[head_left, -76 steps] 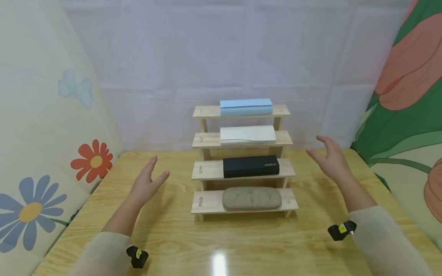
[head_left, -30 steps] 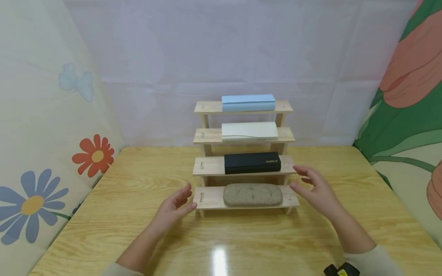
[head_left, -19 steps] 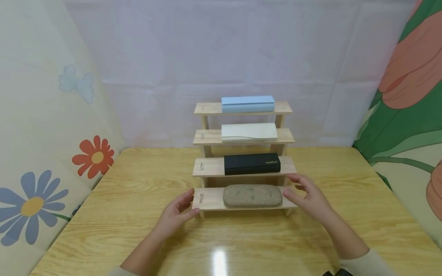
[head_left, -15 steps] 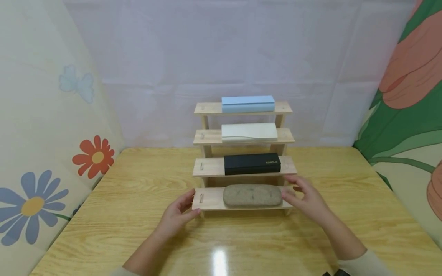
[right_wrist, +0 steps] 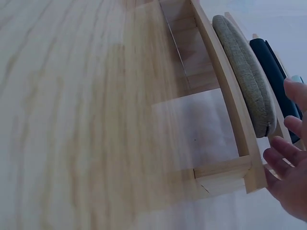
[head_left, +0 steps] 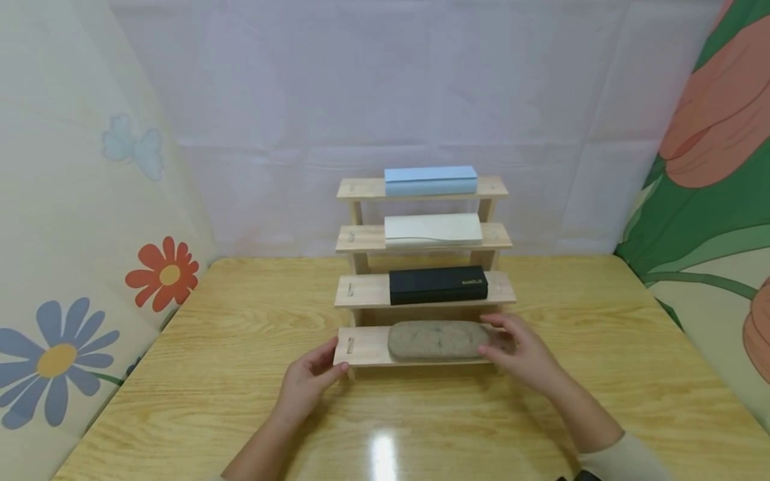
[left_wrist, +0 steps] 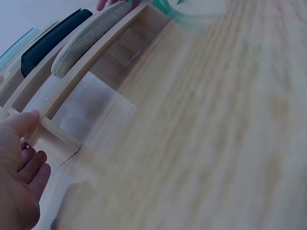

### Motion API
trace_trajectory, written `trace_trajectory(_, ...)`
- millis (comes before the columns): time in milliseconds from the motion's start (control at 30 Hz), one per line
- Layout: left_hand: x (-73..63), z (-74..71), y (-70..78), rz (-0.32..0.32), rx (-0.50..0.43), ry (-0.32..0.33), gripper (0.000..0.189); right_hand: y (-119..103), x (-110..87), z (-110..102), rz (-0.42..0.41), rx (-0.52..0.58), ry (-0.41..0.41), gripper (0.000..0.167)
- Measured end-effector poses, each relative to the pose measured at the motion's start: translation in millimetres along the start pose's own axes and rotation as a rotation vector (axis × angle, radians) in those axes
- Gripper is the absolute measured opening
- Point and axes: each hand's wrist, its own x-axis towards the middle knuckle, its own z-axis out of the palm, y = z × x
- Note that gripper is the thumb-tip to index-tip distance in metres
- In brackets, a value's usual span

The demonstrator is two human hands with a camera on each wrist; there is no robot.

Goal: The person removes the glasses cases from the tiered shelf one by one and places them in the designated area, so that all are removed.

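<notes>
A beige-grey fabric glasses case (head_left: 436,339) lies on the lowest shelf of a four-step wooden display stand (head_left: 367,347). My left hand (head_left: 303,384) holds the left end of that shelf, thumb at the front corner and fingers around its side. In the left wrist view the thumb (left_wrist: 29,122) rests at the shelf end, the other fingers (left_wrist: 36,167) curled below. My right hand (head_left: 529,354) is at the glasses case's right end, thumb and index finger spread to either side. In the right wrist view the right hand's fingers (right_wrist: 283,153) are loosely bent beside the case end.
Higher shelves bear a black glasses case (head_left: 438,286), a white glasses case (head_left: 432,230) and, topmost, a light blue glasses case (head_left: 430,181). The stand is on a wood-grain table (head_left: 240,314). A white cloth (head_left: 271,120) hangs behind, with flower-patterned sheets (head_left: 72,167) at both sides.
Both hands have come inward from the sides. The left has reached the bottom shelf's left end. The right has moved left and down to the beige-grey glasses case, its thumb now overlapping it.
</notes>
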Motion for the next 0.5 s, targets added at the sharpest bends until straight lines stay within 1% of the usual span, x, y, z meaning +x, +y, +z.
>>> trace_trajectory(133, 0.1, 1.2, -2.4, -0.004, -0.015, 0.011, 0.055, 4.1, 0.8, 4.4, -0.007, 0.019, -0.006, 0.049)
trace_trajectory(233, 0.5, 1.1, -3.6, -0.012, -0.016, 0.014, 0.055, 5.3, 1.6, 6.6, -0.013, 0.004, -0.011, 0.051)
trace_trajectory(500, 1.9, 1.9, -3.5, -0.016, -0.02, 0.025, 0.054, 3.5, 4.2, 8.2, -0.007, -0.086, -0.019, 0.056)
